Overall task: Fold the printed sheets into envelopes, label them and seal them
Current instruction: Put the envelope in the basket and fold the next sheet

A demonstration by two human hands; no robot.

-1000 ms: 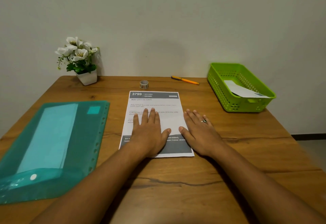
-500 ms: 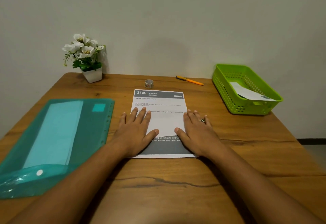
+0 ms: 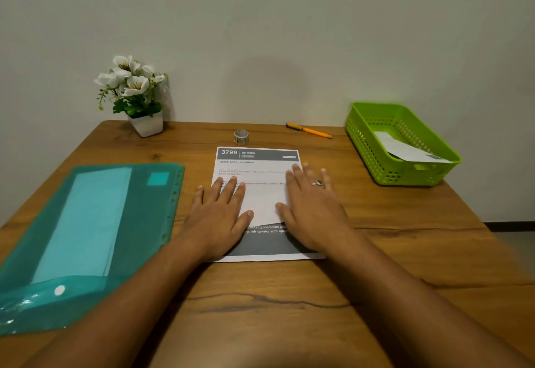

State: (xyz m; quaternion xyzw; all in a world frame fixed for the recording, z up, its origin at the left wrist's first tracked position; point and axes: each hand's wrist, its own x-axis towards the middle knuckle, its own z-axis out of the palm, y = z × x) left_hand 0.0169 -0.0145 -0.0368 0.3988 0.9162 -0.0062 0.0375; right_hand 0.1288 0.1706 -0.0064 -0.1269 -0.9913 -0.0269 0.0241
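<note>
White printed paper sheet [image 3: 260, 202] lies flat at the centre of the wooden worktop [image 3: 405, 252]. My left hand [image 3: 223, 217] and right hand [image 3: 309, 208] press it, fingers straight, gripping nothing. I'd align its near edge squarely before creasing.

Left hand [image 3: 220, 217] farther left on sheet [image 3: 260, 201]
</note>
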